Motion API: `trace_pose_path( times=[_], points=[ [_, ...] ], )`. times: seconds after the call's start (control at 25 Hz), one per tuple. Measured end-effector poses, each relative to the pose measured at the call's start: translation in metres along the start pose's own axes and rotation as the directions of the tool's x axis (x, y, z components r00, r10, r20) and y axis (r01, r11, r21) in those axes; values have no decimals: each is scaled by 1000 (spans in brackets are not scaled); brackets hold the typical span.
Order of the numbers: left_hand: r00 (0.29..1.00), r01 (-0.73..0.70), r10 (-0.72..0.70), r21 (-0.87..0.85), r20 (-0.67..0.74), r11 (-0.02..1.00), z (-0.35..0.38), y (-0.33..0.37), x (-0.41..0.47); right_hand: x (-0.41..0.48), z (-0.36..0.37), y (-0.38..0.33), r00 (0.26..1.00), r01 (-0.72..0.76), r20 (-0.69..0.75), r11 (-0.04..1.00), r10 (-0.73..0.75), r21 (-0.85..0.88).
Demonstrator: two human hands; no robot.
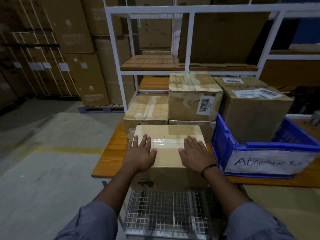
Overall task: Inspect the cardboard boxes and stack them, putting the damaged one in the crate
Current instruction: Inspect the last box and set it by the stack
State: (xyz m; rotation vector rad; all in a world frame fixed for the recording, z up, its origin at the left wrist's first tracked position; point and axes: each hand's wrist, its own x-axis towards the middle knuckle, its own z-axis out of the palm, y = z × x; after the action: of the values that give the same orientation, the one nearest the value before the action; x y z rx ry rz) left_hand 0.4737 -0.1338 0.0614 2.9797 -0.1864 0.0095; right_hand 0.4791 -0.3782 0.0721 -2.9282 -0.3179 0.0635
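Seen from my head, my left hand [141, 153] and right hand [195, 153] lie flat on top of the tan tape-sealed cardboard box [167, 155], fingers straight and spread, gripping nothing. The box sits at the near edge of the orange wooden table [110, 153].

Behind it stand taped brown boxes [194, 97], one stacked on another. A labelled brown carton [254, 115] sits in the blue plastic crate [223, 146] on my right, so I judge the damaged one is sorted. This box is left to check and stack.

Its far sides and underside are hidden. The crate's handwritten label blurs after "Abnormal", and the dim light masks any dents.
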Motion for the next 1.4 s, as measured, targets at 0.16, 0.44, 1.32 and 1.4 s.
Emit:
trace_pose_path(
  times=[0.16,0.44,1.32,1.4],
  points=[
    [1000,-7,7,-20,-7,1000,5,-2,-4,-2,0,-1,1000,11,26,1000,-12,27],
    [982,-190,185,-231,-46,954,-15,-56,-15,21,-33,57,986,-38,-124,867,114,496],
    [825,260,-554,-792,-116,553,5,51,-139,-59,19,-11,942,16,-278,801,188,598],
    [841,193,-506,-770,-189,608,-29,39,-148,-78,1,-19,947,112,-305,794,96,597]
  ],
)
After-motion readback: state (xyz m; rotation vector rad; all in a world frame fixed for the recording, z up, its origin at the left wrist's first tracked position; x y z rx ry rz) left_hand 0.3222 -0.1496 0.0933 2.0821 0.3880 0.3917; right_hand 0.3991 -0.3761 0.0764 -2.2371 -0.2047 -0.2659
